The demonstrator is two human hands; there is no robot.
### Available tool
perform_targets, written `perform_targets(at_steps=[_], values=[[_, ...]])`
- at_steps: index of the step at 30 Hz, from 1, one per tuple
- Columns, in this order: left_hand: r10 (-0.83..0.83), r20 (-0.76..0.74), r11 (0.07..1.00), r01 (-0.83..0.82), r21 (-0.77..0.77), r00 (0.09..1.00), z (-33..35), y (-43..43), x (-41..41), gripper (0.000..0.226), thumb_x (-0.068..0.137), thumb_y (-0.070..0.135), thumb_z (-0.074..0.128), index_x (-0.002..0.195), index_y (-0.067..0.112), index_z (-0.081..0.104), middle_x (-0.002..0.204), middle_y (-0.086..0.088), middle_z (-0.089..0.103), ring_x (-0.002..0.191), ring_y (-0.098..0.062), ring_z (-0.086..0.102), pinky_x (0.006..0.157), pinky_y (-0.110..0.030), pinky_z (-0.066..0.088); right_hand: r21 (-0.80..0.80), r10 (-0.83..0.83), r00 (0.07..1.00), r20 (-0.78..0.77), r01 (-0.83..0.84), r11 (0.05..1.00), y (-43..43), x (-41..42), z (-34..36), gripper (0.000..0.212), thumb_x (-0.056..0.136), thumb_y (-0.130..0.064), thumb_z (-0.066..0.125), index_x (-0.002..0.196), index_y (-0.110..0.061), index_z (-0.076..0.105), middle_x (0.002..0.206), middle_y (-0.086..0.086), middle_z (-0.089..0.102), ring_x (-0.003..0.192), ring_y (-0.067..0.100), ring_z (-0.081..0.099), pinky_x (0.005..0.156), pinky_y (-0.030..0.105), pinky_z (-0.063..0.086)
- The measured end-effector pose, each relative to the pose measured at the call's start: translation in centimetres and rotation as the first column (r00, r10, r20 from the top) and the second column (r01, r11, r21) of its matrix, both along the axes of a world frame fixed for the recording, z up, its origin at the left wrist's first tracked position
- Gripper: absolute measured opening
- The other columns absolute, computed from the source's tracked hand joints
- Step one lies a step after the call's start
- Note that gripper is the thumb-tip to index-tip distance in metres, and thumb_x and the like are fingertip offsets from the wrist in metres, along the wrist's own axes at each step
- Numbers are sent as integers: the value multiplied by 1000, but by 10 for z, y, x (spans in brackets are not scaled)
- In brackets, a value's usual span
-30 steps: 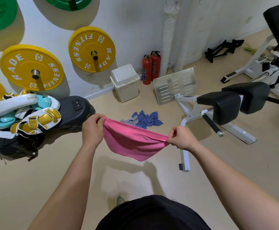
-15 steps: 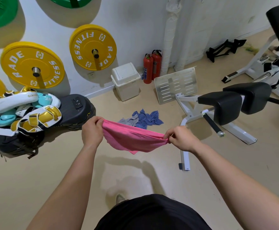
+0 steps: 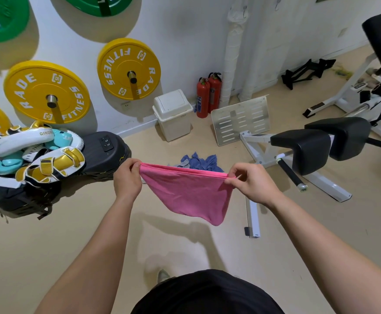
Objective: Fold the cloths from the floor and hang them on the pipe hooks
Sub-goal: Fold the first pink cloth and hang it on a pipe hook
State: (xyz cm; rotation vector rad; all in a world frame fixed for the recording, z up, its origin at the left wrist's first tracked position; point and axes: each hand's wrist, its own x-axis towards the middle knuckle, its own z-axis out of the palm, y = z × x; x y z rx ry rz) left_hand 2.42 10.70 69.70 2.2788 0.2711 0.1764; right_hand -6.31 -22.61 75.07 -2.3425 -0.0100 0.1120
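A pink cloth (image 3: 189, 193) hangs in the air in front of me, stretched along its top edge and sagging to a point below. My left hand (image 3: 127, 179) grips its left corner. My right hand (image 3: 251, 182) pinches the right corner between thumb and fingers. On the floor behind the pink cloth lies a small heap of blue and grey cloths (image 3: 198, 160). A white wrapped pipe (image 3: 231, 55) runs up the wall at the back, with small hooks (image 3: 245, 9) near its top.
A white bin (image 3: 173, 114) and two red fire extinguishers (image 3: 207, 96) stand by the wall. A perforated metal plate (image 3: 240, 120) leans nearby. A black padded bench (image 3: 316, 146) stands right. Boxing pads and bags (image 3: 37, 159) lie left. Yellow weight plates (image 3: 128, 69) hang on the wall.
The cloth's hanging part was drawn up short half a second ago and now hangs down longer again. Both hands keep their hold on the corners.
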Motion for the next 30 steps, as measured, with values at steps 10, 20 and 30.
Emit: perform_targets(at_steps=[10,20,30], values=[[-13,74,998,18,-68,997,10,-16,-1,21,101,21,44,88,17,59,88,-2,64,85,-22,55,73,-32,37,0,-64,993,-98,65,998,-24,10,-7,18,85,-22,77,73,-14,66,77,-2,71,79,14,67,79,43,57],[36,35,999,-35,-25,999,9,-24,-5,21,102,22,42,89,17,59,89,-2,64,85,-26,56,72,-34,39,100,-135,990,-29,137,985,-27,21,3,13,81,-9,80,84,-17,69,74,2,71,75,20,69,77,39,58],[3,56,1000,-2,-29,998,16,-29,-4,23,100,26,46,97,14,65,90,-5,68,86,-27,58,75,-35,43,-63,-146,988,-51,142,988,-26,37,3,12,96,-21,56,87,-14,61,82,0,65,82,23,61,75,37,47]])
